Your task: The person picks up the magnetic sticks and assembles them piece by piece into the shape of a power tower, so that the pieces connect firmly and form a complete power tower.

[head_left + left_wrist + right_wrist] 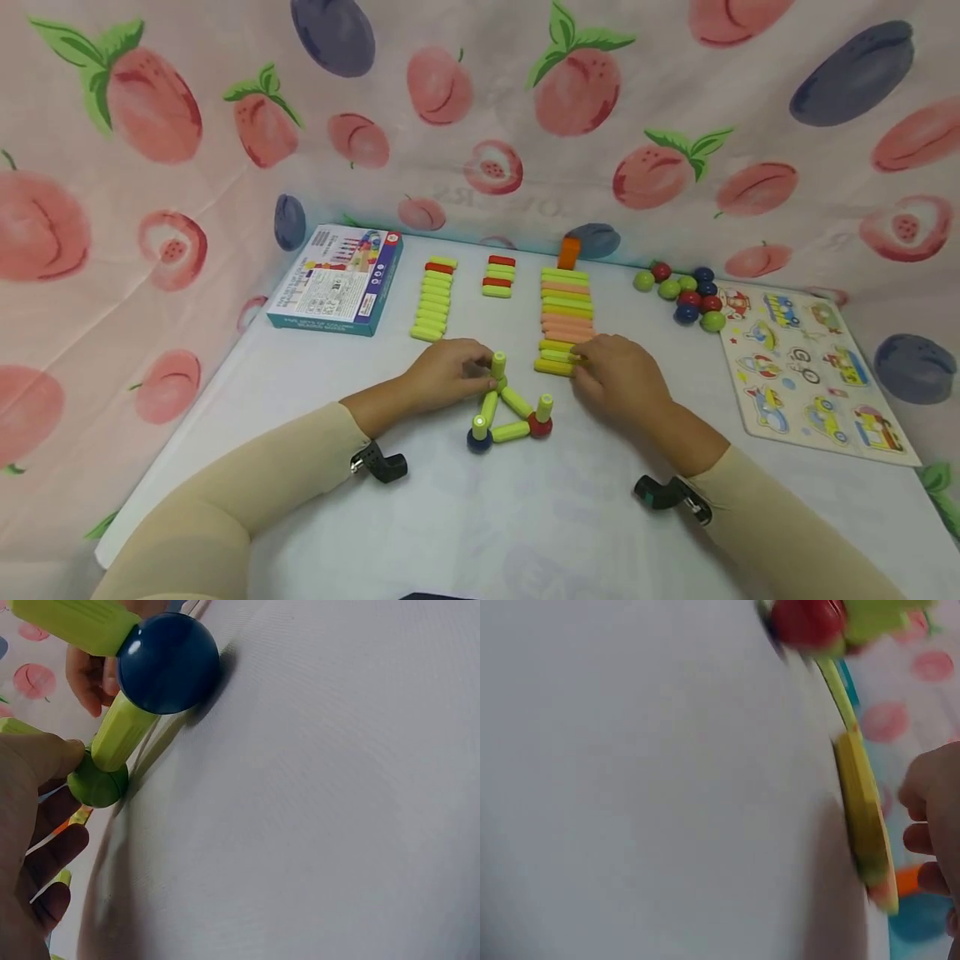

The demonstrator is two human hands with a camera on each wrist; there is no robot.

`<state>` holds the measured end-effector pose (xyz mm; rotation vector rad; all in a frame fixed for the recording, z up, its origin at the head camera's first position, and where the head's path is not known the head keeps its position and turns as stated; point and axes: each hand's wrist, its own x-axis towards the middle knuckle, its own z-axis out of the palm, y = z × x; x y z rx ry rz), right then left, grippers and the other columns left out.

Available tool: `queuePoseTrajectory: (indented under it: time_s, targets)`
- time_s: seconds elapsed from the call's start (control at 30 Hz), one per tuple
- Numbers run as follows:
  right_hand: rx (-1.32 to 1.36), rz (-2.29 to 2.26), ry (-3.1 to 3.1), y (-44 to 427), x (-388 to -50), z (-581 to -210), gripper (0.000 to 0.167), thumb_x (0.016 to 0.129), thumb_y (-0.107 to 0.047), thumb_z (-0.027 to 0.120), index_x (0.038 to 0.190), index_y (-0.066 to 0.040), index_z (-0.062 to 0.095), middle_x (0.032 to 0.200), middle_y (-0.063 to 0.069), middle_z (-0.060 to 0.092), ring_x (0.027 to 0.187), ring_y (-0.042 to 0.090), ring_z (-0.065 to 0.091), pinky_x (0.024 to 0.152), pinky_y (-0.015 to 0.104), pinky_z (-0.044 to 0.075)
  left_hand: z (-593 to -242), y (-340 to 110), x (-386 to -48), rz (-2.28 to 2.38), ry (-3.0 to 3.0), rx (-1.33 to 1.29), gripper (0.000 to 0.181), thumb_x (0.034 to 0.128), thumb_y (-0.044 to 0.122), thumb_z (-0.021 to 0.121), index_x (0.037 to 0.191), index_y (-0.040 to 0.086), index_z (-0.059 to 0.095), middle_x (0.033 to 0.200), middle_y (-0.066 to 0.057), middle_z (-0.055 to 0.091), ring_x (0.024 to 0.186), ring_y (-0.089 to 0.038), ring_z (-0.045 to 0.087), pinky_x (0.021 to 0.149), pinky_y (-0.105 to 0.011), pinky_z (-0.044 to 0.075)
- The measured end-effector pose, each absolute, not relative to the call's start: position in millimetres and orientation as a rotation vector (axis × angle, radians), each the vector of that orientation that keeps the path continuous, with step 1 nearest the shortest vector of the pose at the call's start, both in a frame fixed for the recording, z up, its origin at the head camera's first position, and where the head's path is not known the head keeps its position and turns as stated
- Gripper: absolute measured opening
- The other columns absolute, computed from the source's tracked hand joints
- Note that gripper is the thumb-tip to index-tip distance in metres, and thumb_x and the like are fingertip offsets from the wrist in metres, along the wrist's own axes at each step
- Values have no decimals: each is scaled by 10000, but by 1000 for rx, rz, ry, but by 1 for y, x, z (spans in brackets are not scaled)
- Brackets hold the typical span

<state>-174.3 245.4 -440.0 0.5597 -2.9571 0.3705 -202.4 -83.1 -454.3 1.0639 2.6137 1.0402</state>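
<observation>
In the head view my left hand [450, 375] is at the back corner of a triangular frame of light green sticks [512, 431] and balls. Its thumb and a finger pinch the frame by the green ball [97, 784], seen in the left wrist view; the other fingers are spread. Upright sticks stand on the green ball, a blue ball [478, 441] and a red ball [540, 426]. My right hand [622, 379] is over the right ends of the nearest sticks [555, 367] in the right row, fingers loosely bent; contact is unclear. The right wrist view is blurred.
A box [333, 279] lies at the back left. Two shorter rows of sticks [433, 304] [498, 277] lie behind the frame. An orange piece [569, 253] is at the back. Loose balls [688, 297] lie beside a picture board [810, 367] on the right.
</observation>
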Motion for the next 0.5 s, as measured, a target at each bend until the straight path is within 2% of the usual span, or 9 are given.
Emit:
queuePoseTrajectory:
  time_s: [0.07, 0.17, 0.3, 0.4, 0.5]
  targets:
    - [395, 409, -2954, 265, -186, -440, 358, 1036, -253, 610, 1314, -49, 706, 1267, 141, 708, 1204, 376, 623, 1052, 598, 484, -455, -83, -202, 1041, 2611, 1050, 282, 968, 277, 821, 1210, 149, 756, 1171, 52, 752, 1120, -107, 685, 978, -316, 556]
    - [130, 335, -2941, 304, -210, -438, 438, 1055, -250, 541, 1392, 21, 614, 1379, 255, 599, 1289, 491, 516, 1095, 683, 387, -457, -84, -201, 1053, 2615, 1035, 289, 963, 283, 826, 1211, 152, 755, 1175, 52, 748, 1123, -114, 680, 973, -321, 557]
    - [-95, 152, -2984, 347, -236, -438, 483, 1036, -234, 558, 1408, 73, 536, 1369, 362, 511, 1247, 589, 455, 1043, 755, 346, -458, -85, -199, 1095, 2615, 1005, 359, 964, 314, 824, 1276, 160, 735, 1214, 58, 737, 1154, -118, 665, 987, -340, 552]
    - [-162, 96, -3047, 362, -243, -439, 473, 1016, -227, 591, 1387, 62, 537, 1321, 377, 518, 1203, 604, 466, 1003, 780, 356, -456, -84, -197, 1172, 2604, 981, 381, 981, 316, 804, 1319, 163, 719, 1225, 84, 727, 1165, -103, 651, 1012, -364, 539]
    - [-160, 141, -3043, 362, -242, -437, 496, 999, -253, 610, 1379, 63, 557, 1312, 366, 544, 1199, 598, 491, 1001, 772, 370, -453, -82, -196, 1250, 2583, 993, 334, 1003, 295, 777, 1300, 148, 731, 1206, 116, 726, 1155, -78, 643, 1025, -374, 529]
